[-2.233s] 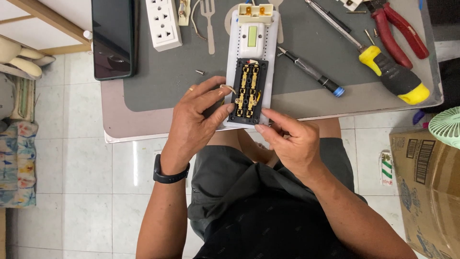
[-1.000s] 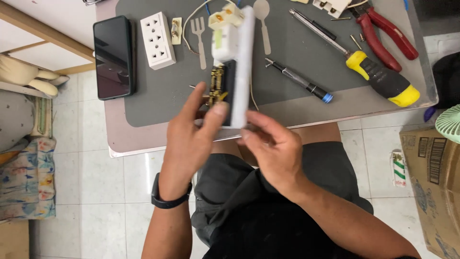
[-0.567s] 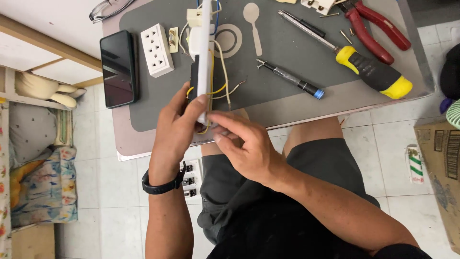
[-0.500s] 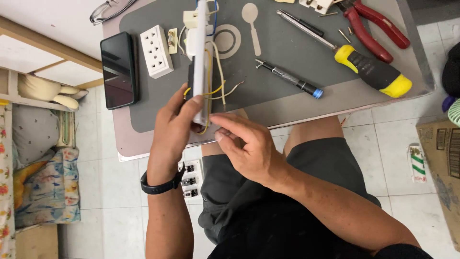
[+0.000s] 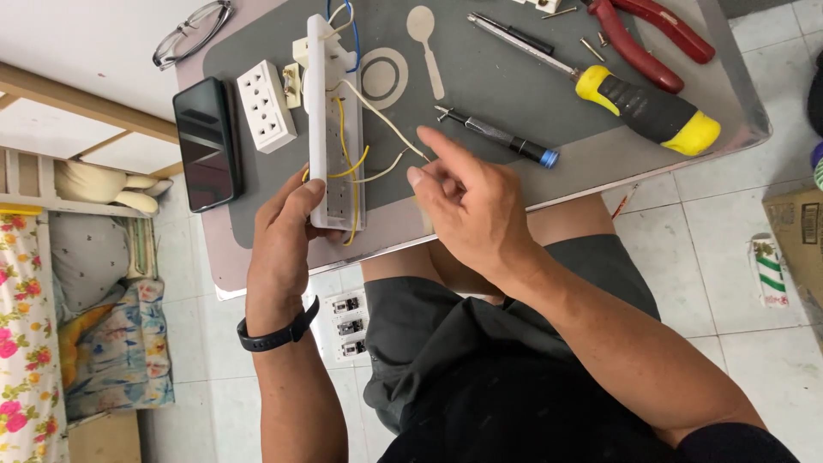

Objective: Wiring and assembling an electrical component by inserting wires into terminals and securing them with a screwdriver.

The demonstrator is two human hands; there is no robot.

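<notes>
Two bare hands over grey mat [image 5: 514, 94] on table. Left hand [image 5: 287, 236] grips near end of long white plastic power strip [image 5: 330, 129], stood on its edge, far end pointing away. Yellow, white, blue wires [image 5: 360, 163] hang out its right side. Right hand [image 5: 471, 206] just right of strip, not touching it, fingers loose, pointer finger by white wire. Black phone [image 5: 207, 144] and small white socket block [image 5: 266, 106] left of strip. Yellow-handled screwdriver [image 5: 647, 107] far right.

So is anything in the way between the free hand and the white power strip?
Only loose wires: yellow and white wires trail between the right hand and the white power strip, which the left hand holds on edge.
</notes>
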